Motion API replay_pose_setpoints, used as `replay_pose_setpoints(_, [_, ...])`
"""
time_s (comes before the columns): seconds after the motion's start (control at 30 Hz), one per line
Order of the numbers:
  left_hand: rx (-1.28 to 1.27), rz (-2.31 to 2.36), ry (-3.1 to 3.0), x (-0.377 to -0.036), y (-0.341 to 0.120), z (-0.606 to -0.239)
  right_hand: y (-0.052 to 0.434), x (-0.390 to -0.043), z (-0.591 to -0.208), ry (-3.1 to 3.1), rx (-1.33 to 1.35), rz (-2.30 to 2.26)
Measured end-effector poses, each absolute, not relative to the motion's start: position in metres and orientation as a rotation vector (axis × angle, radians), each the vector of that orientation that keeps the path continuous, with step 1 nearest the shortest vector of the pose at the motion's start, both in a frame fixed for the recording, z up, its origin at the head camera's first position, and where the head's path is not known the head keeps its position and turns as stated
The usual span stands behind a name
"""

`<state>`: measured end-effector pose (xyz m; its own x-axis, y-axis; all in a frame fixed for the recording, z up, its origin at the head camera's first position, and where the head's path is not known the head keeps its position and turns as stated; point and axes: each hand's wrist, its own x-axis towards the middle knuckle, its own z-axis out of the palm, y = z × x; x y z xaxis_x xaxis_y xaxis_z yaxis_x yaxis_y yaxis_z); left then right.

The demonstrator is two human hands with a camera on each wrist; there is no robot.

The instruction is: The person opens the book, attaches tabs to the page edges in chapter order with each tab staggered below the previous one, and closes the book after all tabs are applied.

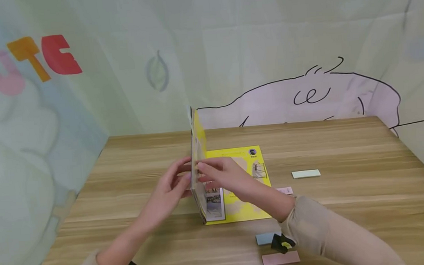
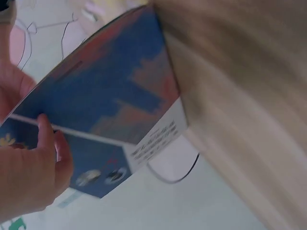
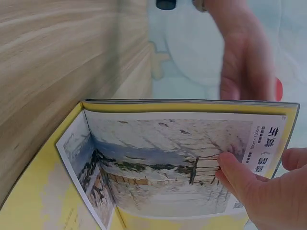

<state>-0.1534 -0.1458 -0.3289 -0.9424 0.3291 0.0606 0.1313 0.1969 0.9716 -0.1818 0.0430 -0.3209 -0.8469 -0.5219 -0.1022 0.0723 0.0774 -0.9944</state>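
- A yellow book (image 1: pixel 238 188) lies open near the middle of the wooden table (image 1: pixel 346 147), its right half flat on the wood and its front cover and first pages (image 1: pixel 198 166) stood upright at the spine.
- The left hand (image 1: pixel 171 188) is on the outer side of that upright cover, fingers curled against it. The left wrist view shows its thumb (image 2: pixel 48 139) pressed on the blue cover face (image 2: pixel 105 100), so the hand pinches the raised leaves.
- The right hand (image 1: pixel 226 176) reaches over the flat half of the book and pinches the free edge of the upright page between thumb (image 3: pixel 235 177) and fingers. The page it holds bears a pale landscape picture (image 3: pixel 163 163).
- Right of the book, apart from it, a pale green sticky strip (image 1: pixel 306 174) lies on the table.
- A pink strip (image 1: pixel 285 190) lies just beside the book's right edge.
- In front of the book, beside the right sleeve (image 1: pixel 330 235), lie a blue strip (image 1: pixel 265 238) and another pink strip (image 1: pixel 281 258).
- A black and yellow clip (image 1: pixel 282 243) sits between those two.
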Motion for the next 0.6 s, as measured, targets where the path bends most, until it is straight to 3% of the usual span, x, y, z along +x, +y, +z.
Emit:
replay_pose_setpoints(0.27, [0.546, 1.662, 2.281, -0.165, -0.126, -0.376, 0.069, -0.182, -0.317, 2.003, -0.319, -1.845])
replay_pose_setpoints(0.6, [1.128, 1.226, 2.586, -0.188, -0.111, -0.404, 0.114, -0.178, -0.328, 2.015, -0.121, -1.811])
